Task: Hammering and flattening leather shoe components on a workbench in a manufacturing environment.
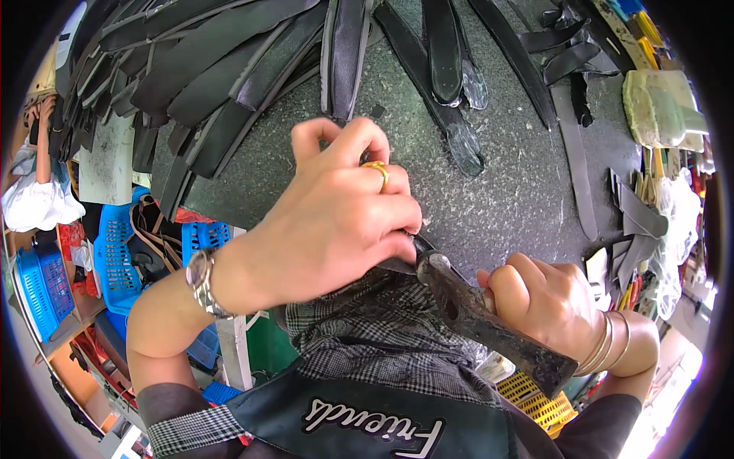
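My left hand (pixel 344 206), with a gold ring and a wristwatch (pixel 205 281), is over the near edge of the dark worktable (pixel 520 183). Its fingers are curled, and its thumb and a finger pinch a black strap-like piece (pixel 417 249) that is mostly hidden under the hand. To the right, my right hand (pixel 543 298) is closed on a worn, dark metal hammer (pixel 501 333); the handle is hidden in my fist. One end of the hammer's head touches or nearly touches the black piece beside my left fingertips. Bangles circle my right wrist.
Several black leather straps (pixel 229 69) are heaped at the far left, and others (pixel 428 99) lie at the far middle. A narrow grey strip (pixel 575 164) lies on the right. Blue baskets (pixel 118 252) stand at the left; a person's arm (pixel 43 141) shows behind.
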Available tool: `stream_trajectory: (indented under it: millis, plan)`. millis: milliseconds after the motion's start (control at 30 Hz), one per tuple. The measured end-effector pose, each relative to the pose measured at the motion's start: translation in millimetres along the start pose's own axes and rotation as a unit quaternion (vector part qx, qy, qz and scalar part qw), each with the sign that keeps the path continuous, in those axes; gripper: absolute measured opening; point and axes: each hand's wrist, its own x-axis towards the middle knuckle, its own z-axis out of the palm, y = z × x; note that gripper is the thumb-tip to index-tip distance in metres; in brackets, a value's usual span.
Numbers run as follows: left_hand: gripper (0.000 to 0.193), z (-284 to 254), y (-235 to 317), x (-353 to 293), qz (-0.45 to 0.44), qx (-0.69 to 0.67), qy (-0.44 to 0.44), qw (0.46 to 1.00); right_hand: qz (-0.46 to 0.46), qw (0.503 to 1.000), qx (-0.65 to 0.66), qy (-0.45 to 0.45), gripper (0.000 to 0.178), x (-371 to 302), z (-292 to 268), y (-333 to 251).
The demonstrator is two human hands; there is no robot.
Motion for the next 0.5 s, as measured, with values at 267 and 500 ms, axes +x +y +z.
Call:
stream_trajectory:
  millis: [267,500]
  plan:
    - [0.027,25.0,9.3,-15.9,0.041,0.189,0.043,0.980,0.001,1.000,0.025,0.005,0.021,-3.0,3.0,2.0]
    - [0.018,8.4,-10.4,-31.9,-0.095,0.167,0.174,0.966,-0.006,1.000,0.011,0.010,0.021,-2.4,5.7,4.5]
